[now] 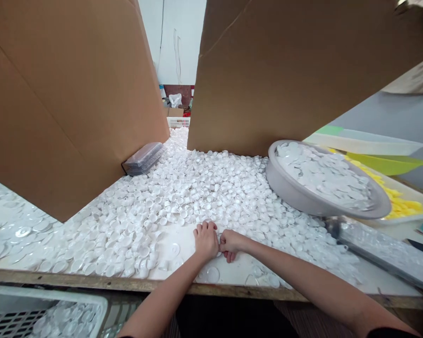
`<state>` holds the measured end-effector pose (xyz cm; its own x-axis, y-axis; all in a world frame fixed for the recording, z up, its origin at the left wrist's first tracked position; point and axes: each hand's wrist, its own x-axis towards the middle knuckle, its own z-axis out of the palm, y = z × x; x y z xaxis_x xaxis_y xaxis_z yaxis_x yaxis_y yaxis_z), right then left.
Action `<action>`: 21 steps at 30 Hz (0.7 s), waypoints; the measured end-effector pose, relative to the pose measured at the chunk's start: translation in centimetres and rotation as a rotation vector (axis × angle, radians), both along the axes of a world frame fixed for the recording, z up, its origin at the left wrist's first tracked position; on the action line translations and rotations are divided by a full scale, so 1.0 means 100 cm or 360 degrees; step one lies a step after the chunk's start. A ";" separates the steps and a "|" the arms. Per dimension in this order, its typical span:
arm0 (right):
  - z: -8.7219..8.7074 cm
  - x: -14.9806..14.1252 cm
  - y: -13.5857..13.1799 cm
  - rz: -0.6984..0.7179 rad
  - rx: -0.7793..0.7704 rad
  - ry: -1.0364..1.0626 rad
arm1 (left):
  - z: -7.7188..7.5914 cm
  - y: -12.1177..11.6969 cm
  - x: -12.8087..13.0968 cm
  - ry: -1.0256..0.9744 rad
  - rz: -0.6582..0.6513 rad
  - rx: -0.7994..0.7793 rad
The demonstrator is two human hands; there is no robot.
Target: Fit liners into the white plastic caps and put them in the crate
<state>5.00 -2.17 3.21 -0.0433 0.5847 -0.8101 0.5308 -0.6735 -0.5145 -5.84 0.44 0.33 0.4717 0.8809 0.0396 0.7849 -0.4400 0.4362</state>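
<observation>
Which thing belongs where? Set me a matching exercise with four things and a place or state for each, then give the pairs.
Things:
1. left hand
2. loose white pieces
3. round basin
4. slotted crate

Places or states:
A. below the table edge, at the picture's lower left
B. heaped with flat white pieces
C. close beside the right hand
D. spread thickly over the tabletop

Pairs: 1-C, 2-D, 3-B, 4-A.

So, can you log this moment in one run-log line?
left hand: close to right hand | right hand: curled, any held item unclear | white cup-like pieces: heaped beyond hands | basin: right, holding flat white pieces
</observation>
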 end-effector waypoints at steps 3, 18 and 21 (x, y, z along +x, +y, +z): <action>-0.001 0.000 -0.001 0.0027 0.0057 0.0001 | 0.008 -0.003 -0.001 0.0067 0.0071 0.0023; 0.046 -0.034 -0.015 0.0097 0.0915 0.0409 | 0.090 -0.038 -0.195 -0.0129 0.1079 0.0100; 0.021 -0.037 -0.010 0.0144 0.1247 -0.0101 | 0.095 -0.049 -0.284 0.0438 0.1805 0.0354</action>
